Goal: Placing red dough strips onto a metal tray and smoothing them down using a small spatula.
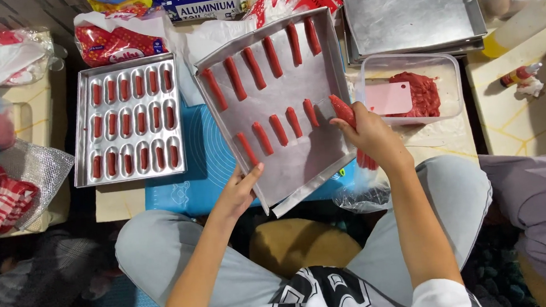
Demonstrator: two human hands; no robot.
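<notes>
1. Piping bag [346, 114] of red batter sits in the right hand [376, 140], fingers wrapped tight round it, tip down over the paper-lined square tray [300, 164] at the end of the lower row.
2. Left hand [240, 190] grips the tray's near edge, thumb on top and fingers under the rim, and the tray sits tilted across a blue mat [205, 159].
3. Red strips [272, 56] lie in two rows, the upper one full, the lower one partly done.
4. Risk, as I judge it: an uneven squeeze could leave a fat or crooked strip, and a slip of the steadying hand could swing the tray and smear the rows.
5. Risk again: strips piped too close may merge.
6. Around it on the low surface: a filled oblong-cavity mould tray [126, 123] to the left, stacked empty metal trays [411, 9] beyond, and a clear tub [411, 90] of red batter with a pink scraper.
7. Packets and boxes crowd the far edge; the person sits cross-legged on the floor.
</notes>
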